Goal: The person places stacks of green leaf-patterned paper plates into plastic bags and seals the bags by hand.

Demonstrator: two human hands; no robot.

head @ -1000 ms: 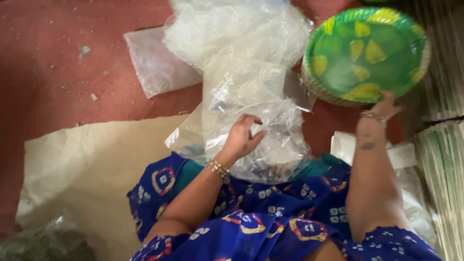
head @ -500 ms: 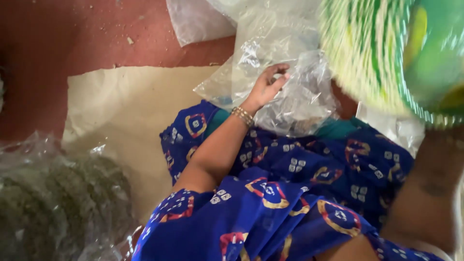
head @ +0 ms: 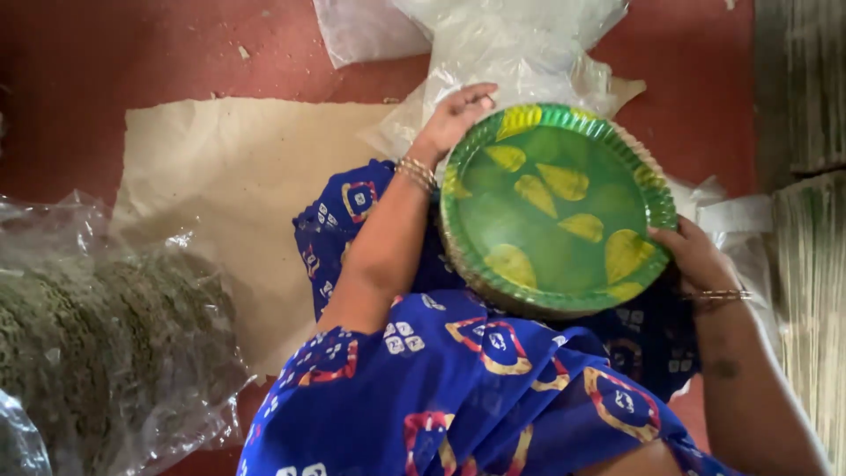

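Green paper plates with yellow leaf shapes, that's what we've got here: a stack of plates [head: 555, 211] sitting in our lap, over the blue patterned cloth [head: 458, 379], tilted so the top plate faces up at us. Our right hand [head: 692, 256] is at the stack's right edge, fingers curled around the rim and gripping it, wrist bent inward with a thin bangle on it. Our left hand [head: 454, 115] is up at the stack's top left edge, just beside the rim, palm down with the fingers loosely spread on the clear plastic bag [head: 511, 62] that lies on the red floor [head: 176, 44] beyond our knees; can't really tell if it's pinching the plastic or just resting on it. That forearm runs diagonally up from the lap, bangles at the wrist. A sheet of brown paper [head: 238, 176] is spread on the floor to our left, and at the floor's left edge there's a bagged bundle of plates [head: 106, 344] wrapped in clear plastic. More plate stacks [head: 811, 220] line the right edge.
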